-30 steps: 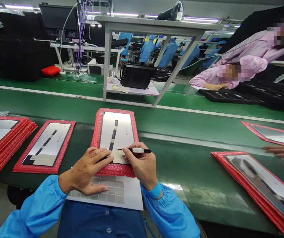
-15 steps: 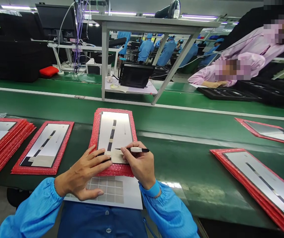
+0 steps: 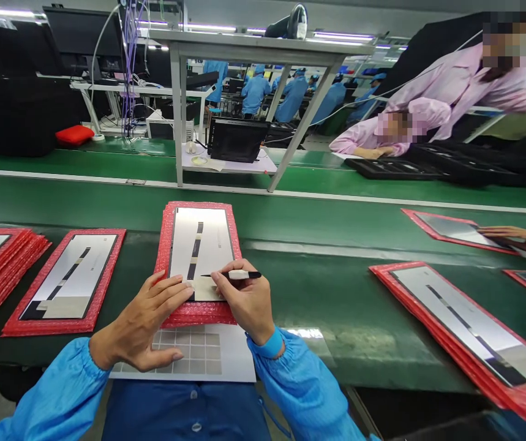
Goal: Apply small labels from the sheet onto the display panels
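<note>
**A pen held over a glossy panel (image 3: 201, 245) on red bubble wrap (image 3: 198, 313)**

Looking down from the person's head, a green conveyor belt (image 3: 318, 318) runs across the view. The panel lies in the middle of it, long and silvery, on a thick pack of the wrap, with a dark broken stripe down its centre. The left hand (image 3: 141, 324) lies spread in a wide grip, its fingertips (image 3: 184, 290) on a pale beige strip (image 3: 205, 289) at the panel's near end. The right hand (image 3: 244, 304) has a narrow grip, pinching a slim black-and-white pen (image 3: 239, 275) level above that strip; whether its tip touches, I cannot tell.

The panel looks thin, light and stiff, but probably fragile, with a slick face. It would be safest taken by its long edges, with the wrap beneath it.

A white sheet printed with grey squares (image 3: 239, 361) lies just nearer the person. Similar panels (image 3: 70, 275) lie on red wrap to either side, and a co-worker's hand (image 3: 517, 240) reaches in from the right.
</note>
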The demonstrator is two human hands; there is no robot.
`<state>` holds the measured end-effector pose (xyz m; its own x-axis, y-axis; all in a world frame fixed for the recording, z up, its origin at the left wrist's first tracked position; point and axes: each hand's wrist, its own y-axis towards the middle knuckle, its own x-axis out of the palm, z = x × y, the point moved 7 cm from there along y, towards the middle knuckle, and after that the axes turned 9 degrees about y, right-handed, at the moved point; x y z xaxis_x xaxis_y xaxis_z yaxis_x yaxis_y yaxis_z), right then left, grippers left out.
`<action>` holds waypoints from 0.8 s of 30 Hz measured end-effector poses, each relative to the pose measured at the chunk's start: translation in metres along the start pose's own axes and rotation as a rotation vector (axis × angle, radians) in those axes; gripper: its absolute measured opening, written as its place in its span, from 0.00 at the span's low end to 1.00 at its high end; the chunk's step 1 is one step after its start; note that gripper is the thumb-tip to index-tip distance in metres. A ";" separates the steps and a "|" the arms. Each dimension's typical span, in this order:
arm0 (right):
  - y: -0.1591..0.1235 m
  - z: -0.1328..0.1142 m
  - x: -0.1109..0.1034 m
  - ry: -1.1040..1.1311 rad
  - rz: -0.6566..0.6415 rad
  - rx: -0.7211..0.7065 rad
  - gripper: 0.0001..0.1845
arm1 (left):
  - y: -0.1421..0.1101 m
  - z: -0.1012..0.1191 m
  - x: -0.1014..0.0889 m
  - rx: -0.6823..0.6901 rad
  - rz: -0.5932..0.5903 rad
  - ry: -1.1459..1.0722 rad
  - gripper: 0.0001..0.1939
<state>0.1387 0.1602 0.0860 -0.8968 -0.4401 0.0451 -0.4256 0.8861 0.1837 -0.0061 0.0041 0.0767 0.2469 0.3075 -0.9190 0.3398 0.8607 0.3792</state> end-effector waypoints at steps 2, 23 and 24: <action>0.000 -0.001 0.000 -0.001 0.000 -0.002 0.13 | 0.003 0.004 0.002 0.006 -0.040 0.068 0.51; -0.009 -0.014 -0.063 0.035 0.191 -0.255 0.14 | -0.012 -0.068 -0.010 -0.808 0.327 -0.222 0.19; -0.011 -0.012 -0.067 -0.016 0.182 -0.256 0.15 | -0.015 -0.074 -0.005 -0.872 0.301 -0.291 0.21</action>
<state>0.2048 0.1786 0.0926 -0.9582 -0.2733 0.0848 -0.2153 0.8837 0.4155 -0.0798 0.0200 0.0678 0.4686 0.5524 -0.6894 -0.5386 0.7972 0.2728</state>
